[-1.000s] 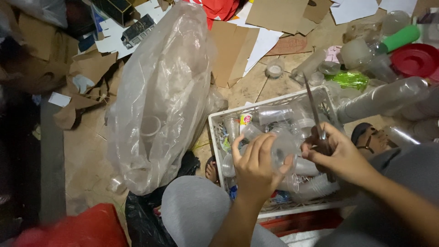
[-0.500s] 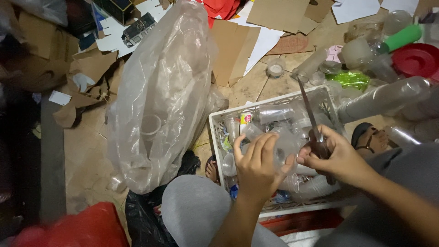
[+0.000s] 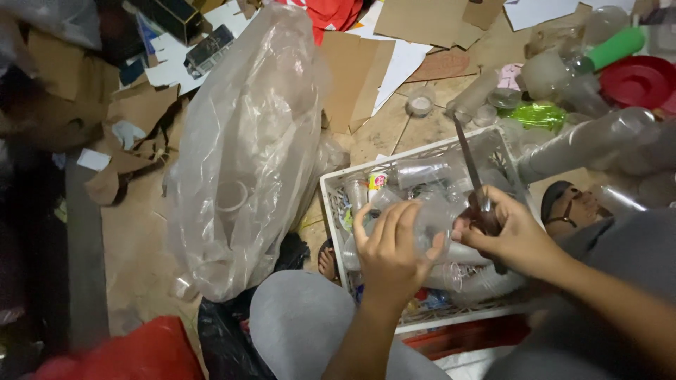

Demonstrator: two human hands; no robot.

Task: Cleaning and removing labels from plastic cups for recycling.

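In the head view, just right of centre, your left hand (image 3: 391, 248) curls its fingers around a clear plastic cup (image 3: 431, 224), held over the white crate (image 3: 331, 204) of clear plastic cups. Your right hand (image 3: 517, 238), to its right, is closed around the handle of a knife (image 3: 470, 167), blade pointing up the frame, touching the cup. A large clear plastic bag (image 3: 246, 148) stands left of the crate.
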